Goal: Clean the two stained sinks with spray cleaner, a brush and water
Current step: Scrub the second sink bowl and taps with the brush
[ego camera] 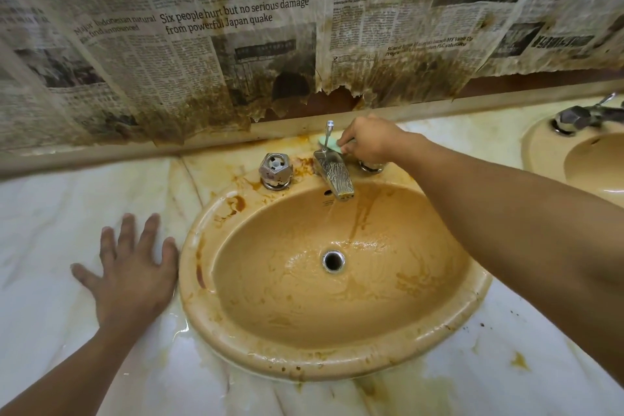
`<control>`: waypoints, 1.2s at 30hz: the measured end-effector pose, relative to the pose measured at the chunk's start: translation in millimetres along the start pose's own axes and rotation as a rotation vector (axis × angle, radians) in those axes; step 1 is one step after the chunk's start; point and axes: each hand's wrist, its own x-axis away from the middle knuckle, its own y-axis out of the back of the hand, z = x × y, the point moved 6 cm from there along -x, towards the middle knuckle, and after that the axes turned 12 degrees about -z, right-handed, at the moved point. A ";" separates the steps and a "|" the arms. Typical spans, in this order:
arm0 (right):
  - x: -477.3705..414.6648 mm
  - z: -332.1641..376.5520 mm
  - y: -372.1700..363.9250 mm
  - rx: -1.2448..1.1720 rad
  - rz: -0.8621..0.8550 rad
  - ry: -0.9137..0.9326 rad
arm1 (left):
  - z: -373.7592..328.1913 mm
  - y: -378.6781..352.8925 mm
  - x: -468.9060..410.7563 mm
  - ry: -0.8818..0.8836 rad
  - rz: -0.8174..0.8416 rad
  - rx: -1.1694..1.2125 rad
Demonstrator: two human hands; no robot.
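While water (337, 216) runs, right hand (369, 142) fingers grip a half-hidden green object (332, 143), left hand (131, 267) fingers spread flat on countertop (50, 246).

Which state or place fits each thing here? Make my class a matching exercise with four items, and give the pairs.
1 left hand
2 right hand
3 spout
4 second sink

a runs water into the basin
b lies flat on the countertop
c at the right edge of the picture
d grips a pale green tool behind the spout

Pairs: 1-b, 2-d, 3-a, 4-c
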 end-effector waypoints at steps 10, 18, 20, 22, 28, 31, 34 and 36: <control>51.8 -4.1 32.2 0.066 0.034 0.153 | 2.7 -3.1 -0.9 -0.002 0.017 0.001; 124.0 30.9 33.5 0.086 -0.048 0.308 | 3.0 -2.1 1.1 -0.008 0.008 0.014; 126.9 27.3 32.0 0.101 -0.119 0.266 | 2.5 -1.6 1.1 -0.011 0.001 0.015; 125.9 29.4 23.8 0.116 -0.194 0.235 | 2.0 -1.1 1.4 -0.019 -0.008 0.021; 172.5 18.7 -10.1 0.004 -0.456 0.152 | 1.5 0.7 1.4 -0.034 -0.012 0.019; 175.1 19.3 -16.3 -0.011 -0.558 0.164 | 0.4 1.2 1.3 -0.025 -0.019 0.022; 175.1 34.4 -27.9 0.019 -0.613 0.204 | 1.3 3.0 1.7 -0.022 -0.048 0.042; 180.7 30.6 -34.3 0.017 -0.639 0.167 | 2.8 6.7 2.7 -0.028 -0.113 0.090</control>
